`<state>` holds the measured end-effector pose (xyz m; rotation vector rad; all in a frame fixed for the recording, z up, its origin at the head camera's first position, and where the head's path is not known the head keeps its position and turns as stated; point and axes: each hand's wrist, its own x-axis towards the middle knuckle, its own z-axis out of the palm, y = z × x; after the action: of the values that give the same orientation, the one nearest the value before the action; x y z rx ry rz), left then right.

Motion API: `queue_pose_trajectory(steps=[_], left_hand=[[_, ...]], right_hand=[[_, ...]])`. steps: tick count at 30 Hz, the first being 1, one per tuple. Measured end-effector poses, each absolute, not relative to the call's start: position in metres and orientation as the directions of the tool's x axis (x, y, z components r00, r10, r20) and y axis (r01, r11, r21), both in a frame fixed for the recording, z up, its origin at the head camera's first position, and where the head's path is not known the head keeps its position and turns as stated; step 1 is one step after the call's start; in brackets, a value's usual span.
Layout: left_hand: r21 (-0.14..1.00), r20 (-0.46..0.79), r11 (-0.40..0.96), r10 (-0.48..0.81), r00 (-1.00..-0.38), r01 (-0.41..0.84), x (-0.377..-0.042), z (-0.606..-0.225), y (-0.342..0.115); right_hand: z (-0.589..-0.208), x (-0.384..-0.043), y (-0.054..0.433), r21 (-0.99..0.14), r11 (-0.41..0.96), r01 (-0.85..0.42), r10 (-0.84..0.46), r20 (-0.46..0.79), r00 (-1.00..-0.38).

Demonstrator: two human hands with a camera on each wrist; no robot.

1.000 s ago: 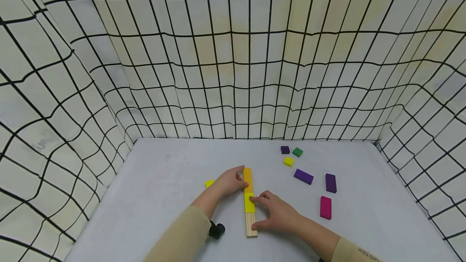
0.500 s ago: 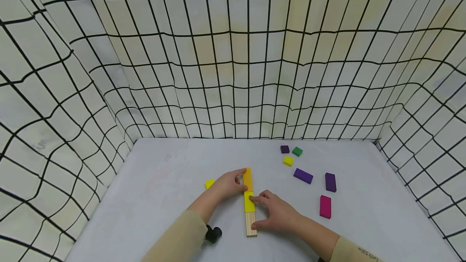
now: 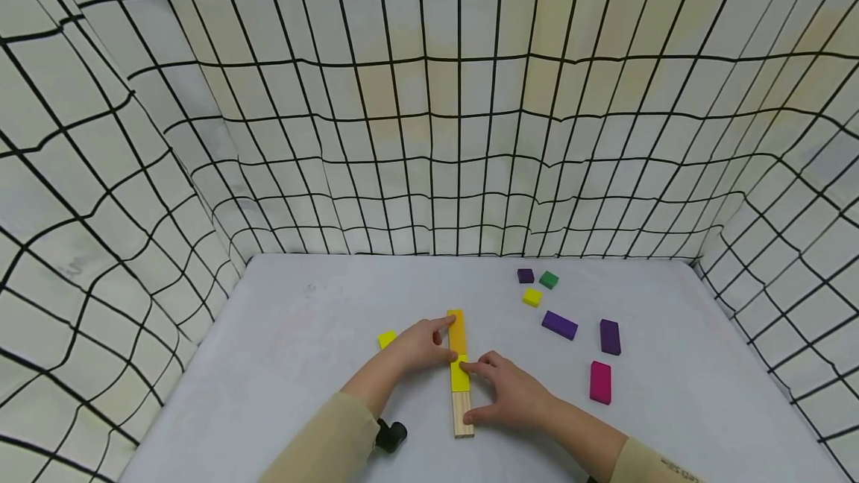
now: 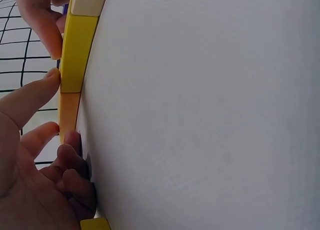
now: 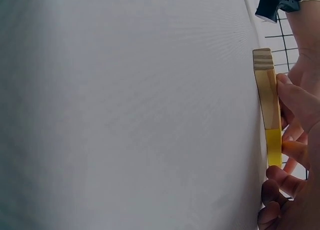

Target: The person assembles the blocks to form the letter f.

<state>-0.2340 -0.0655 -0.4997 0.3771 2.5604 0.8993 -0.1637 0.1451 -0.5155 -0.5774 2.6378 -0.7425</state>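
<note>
Three blocks lie end to end in a straight row in the head view: an orange block [image 3: 456, 335] at the far end, a yellow block [image 3: 458, 380] in the middle and a bare wooden block [image 3: 460, 406] nearest. My left hand [image 3: 416, 346] rests its index fingertip on top of the orange block, its thumb at the joint with the yellow one. In the left wrist view its other fingers fold in beside the orange block [image 4: 69, 110]. From the right side, my right hand [image 3: 511, 391] touches the yellow block with its index fingertip and the wooden block [image 5: 267, 93] with its thumb.
A second yellow block [image 3: 386, 338] lies left of my left hand. To the right are a pink block [image 3: 600, 382], two purple blocks, one of them tilted [image 3: 560, 325], and small yellow [image 3: 532, 297], green [image 3: 549, 279] and dark purple [image 3: 526, 276] pieces. Black netting [image 3: 459, 133] surrounds the white table.
My left index fingertip has shifted from the orange block's far corner onto its top, and the left thumb has slid nearer me to the joint. My right hand and the row stay put.
</note>
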Motion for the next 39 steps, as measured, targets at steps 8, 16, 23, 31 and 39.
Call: queue_pose_trajectory(steps=[8,16,23,31,39], left_hand=[[0.624,-0.296,0.77,0.39,-0.872,0.132,-0.235,-0.498,-0.065],[0.619,-0.306,0.774,0.392,-0.867,0.132,-0.231,-0.492,-0.063],[0.6,-0.326,0.79,0.385,-0.863,0.126,-0.229,-0.488,-0.061],[0.599,-0.334,0.792,0.384,-0.861,0.121,-0.229,-0.487,-0.062],[0.611,-0.329,0.783,0.386,-0.862,0.118,-0.229,-0.488,-0.063]], right_hand=[[-0.516,-0.164,0.146,-0.55,0.782,-0.292,-0.464,-0.203,-0.862],[-0.514,-0.163,0.144,-0.538,0.785,-0.308,-0.474,-0.201,-0.857],[-0.511,-0.163,0.147,-0.568,0.775,-0.278,-0.466,-0.216,-0.858],[-0.508,-0.164,0.149,-0.611,0.75,-0.252,-0.464,-0.216,-0.859],[-0.508,-0.164,0.156,-0.658,0.711,-0.248,-0.461,-0.17,-0.871]])
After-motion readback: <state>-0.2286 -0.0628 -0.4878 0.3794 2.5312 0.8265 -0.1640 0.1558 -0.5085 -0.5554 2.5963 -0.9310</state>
